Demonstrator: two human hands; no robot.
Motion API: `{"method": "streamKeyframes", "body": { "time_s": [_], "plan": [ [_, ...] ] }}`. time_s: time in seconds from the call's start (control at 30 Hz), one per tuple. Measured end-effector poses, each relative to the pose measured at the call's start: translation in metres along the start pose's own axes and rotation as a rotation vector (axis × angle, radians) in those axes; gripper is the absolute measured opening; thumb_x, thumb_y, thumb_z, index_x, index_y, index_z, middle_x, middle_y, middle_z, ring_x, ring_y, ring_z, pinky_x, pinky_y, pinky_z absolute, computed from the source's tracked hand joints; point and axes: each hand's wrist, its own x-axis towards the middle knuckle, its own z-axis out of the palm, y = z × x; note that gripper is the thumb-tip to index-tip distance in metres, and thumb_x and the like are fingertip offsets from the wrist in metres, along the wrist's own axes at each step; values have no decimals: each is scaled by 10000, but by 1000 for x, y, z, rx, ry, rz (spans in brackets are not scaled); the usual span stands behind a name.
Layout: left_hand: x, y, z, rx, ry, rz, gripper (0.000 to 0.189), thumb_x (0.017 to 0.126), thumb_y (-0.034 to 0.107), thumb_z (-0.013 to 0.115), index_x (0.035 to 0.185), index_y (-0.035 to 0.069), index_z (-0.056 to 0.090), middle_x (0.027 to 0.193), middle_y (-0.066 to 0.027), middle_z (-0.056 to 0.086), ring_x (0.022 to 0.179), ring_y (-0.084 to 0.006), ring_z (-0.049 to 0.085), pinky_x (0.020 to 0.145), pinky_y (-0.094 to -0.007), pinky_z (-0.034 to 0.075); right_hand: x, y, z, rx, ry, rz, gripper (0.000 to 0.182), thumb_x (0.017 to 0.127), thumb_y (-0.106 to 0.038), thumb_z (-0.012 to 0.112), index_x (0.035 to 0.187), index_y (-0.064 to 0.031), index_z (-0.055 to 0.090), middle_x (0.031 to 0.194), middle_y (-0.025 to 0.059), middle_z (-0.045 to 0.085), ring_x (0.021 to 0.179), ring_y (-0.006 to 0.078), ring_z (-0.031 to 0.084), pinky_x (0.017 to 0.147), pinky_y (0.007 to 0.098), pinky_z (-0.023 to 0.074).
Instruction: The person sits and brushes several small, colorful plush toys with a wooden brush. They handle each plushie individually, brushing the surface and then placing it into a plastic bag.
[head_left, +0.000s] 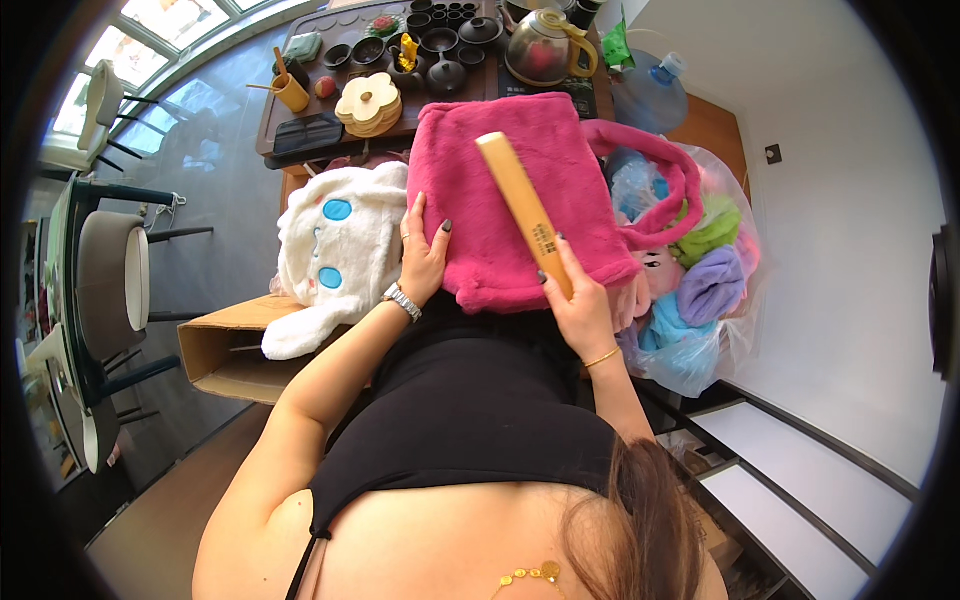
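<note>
A bright pink plush tote bag (510, 187) lies in front of me, its long looped handle trailing off to the right. My left hand (425, 259) rests against the bag's left edge, thumb and fingers spread. Held at its near end by my right hand (581, 300), a long flat wooden tool (517, 195) slants across the bag; it bears printed writing, and its underside is hidden. Beside my left hand lies a white plush bag (341, 232) with a character face, blue oval eyes and floppy ears.
A clear plastic sack (739, 315) of coloured plush items bulges at right. An open cardboard box (225, 345) stands at left. The tea table ahead holds a glass kettle (536, 56), dark teaware (446, 75), flower-shaped wooden coasters (367, 105) and a phone (307, 133). Behind it stands a water jug (649, 97).
</note>
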Motion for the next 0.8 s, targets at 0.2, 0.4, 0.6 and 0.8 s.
{"method": "streamKeyframes", "body": {
  "time_s": [0.2, 0.4, 0.6, 0.8],
  "plan": [
    [-5, -17, 4, -254, 44, -12, 552, 960, 51, 480, 1465, 13, 262, 1356, -197, 424, 1258, -301, 422, 1087, -378, 311, -21, -33, 25, 288, -209, -49, 548, 907, -173, 616, 1403, -37, 429, 1235, 265, 574, 1149, 348, 583, 945, 353, 467],
    [-9, -30, -2, -283, 77, -65, 559, 923, 102, 550, 1423, 15, 316, 1302, -197, 459, 1214, -302, 446, 1071, -365, 328, -14, -47, 17, 176, -102, -90, 536, 898, -139, 626, 1384, -4, 446, 1298, 227, 562, 1205, 284, 565, 965, 340, 455],
    [-7, 42, -38, 418, 218, 208, 463, 795, 224, 741, 1151, 41, 509, 992, -168, 570, 934, -260, 564, 864, -322, 459, -5, -16, -13, 366, 169, 160, 382, 934, -152, 621, 1244, 45, 515, 1026, 92, 631, 771, 111, 550, 658, 230, 441],
    [-36, 94, -63, 158, -462, -58, 494, 755, 202, 790, 1077, 41, 452, 555, -31, 545, 497, -118, 530, 486, -261, 413, -14, 17, 10, 466, 263, 343, 337, 907, -178, 654, 1145, 21, 522, 890, 61, 645, 548, 85, 534, 479, 231, 433]
  ]
}}
